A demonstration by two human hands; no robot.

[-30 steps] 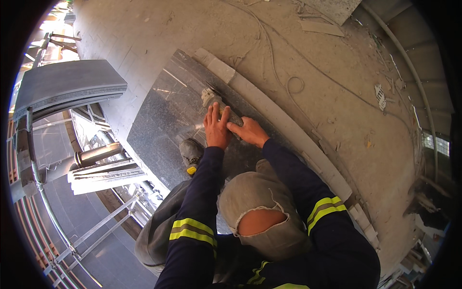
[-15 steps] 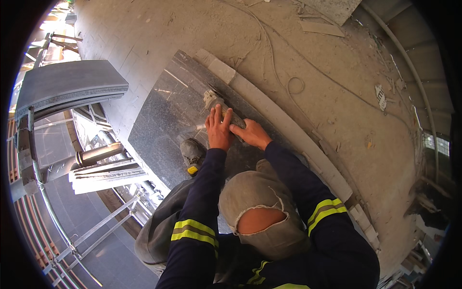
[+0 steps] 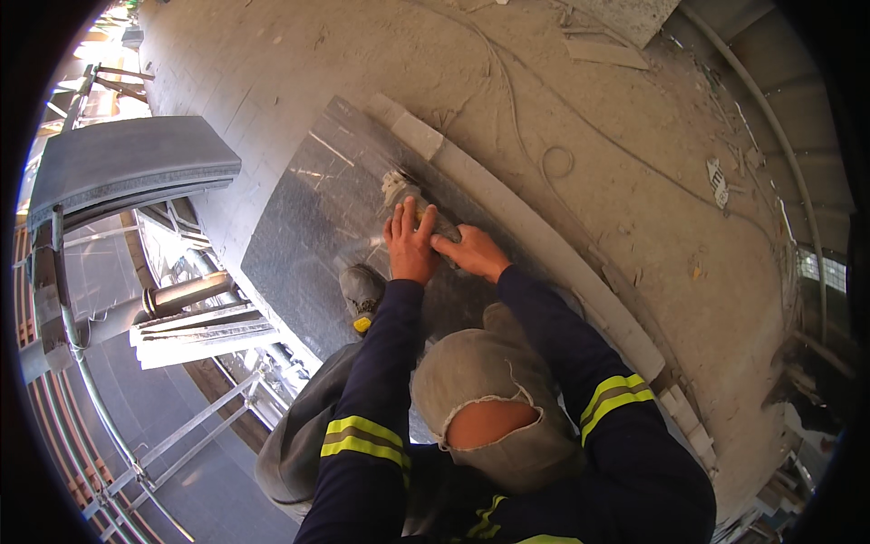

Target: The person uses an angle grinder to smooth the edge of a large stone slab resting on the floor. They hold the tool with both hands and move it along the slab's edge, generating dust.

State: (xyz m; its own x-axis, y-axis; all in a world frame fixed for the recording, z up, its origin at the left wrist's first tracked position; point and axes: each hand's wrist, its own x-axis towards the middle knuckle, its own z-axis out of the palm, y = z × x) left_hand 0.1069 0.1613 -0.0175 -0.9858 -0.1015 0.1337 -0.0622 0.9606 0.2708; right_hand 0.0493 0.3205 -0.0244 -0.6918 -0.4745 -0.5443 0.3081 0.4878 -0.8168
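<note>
In the head view my left hand rests on an angle grinder, fingers curled over its dusty body. Behind it my right hand grips the same tool. The grinder sits near the upper right edge of a dark speckled stone slab, its disc mostly hidden. My shoe, with a yellow tip, is on the slab left of my hands. Between my sleeved forearms is my bent knee in grey trousers, torn open to show skin.
Pale boards run along the slab's right side. Stacked dark slabs lie at left, above metal scaffolding over a drop. Loose cables, scraps and dust cover the floor. A curved panelled barrier bounds the right.
Both hands and the grinder have shifted a few pixels, slightly rightward since one second ago, with the grip unchanged. Little else has visibly moved.
</note>
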